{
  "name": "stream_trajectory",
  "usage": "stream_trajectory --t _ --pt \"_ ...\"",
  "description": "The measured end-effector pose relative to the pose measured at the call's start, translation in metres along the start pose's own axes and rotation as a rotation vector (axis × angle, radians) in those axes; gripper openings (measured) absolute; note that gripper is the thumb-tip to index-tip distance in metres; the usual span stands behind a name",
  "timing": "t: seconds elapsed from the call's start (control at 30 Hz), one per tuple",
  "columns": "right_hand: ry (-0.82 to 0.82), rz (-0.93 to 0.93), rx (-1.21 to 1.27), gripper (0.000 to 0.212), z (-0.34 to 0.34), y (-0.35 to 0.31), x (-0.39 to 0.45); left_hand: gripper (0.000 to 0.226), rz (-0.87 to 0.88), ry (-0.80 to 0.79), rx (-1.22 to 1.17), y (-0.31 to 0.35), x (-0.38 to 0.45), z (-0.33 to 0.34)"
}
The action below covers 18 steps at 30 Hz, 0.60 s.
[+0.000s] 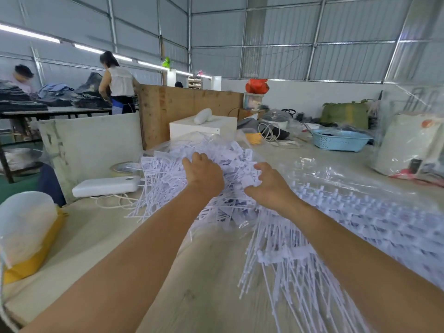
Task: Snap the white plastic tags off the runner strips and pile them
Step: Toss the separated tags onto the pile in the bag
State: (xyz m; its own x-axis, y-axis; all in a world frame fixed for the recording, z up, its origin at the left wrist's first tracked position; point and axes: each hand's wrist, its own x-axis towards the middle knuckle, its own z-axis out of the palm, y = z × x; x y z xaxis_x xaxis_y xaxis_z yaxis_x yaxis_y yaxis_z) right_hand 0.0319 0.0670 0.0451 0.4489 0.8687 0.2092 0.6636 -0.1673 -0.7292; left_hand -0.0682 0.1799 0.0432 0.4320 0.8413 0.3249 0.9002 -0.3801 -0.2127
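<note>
2 hands (204, 174), 1 tag pile (168, 169)

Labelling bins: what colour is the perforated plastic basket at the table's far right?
Light blue perforated plastic basket; head view, the only one, shows it.

A pale wooden table (204, 272) carries a pile of white tags (168, 174), runner strips (360, 224), and seemingly a charger (105, 186).

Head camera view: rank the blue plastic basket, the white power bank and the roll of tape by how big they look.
Largest to smallest:
1. White power bank, nearer the camera, so its lead over the basket is unsure.
2. Blue plastic basket.
3. Roll of tape, partly hidden by tags.
</note>
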Motion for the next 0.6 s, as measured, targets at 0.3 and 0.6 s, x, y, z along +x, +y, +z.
stream_trajectory --t 0.3,0.6 --pt "0.073 -0.181 0.153 0.018 -0.102 0.013 -0.094 0.014 0.379 0.556 -0.467 0.025 -0.115 -0.060" --pt "0.253 0.019 0.197 0.008 -0.126 0.114 -0.145 0.039 0.685 -0.125 -0.574 0.081 -0.146 -0.044"
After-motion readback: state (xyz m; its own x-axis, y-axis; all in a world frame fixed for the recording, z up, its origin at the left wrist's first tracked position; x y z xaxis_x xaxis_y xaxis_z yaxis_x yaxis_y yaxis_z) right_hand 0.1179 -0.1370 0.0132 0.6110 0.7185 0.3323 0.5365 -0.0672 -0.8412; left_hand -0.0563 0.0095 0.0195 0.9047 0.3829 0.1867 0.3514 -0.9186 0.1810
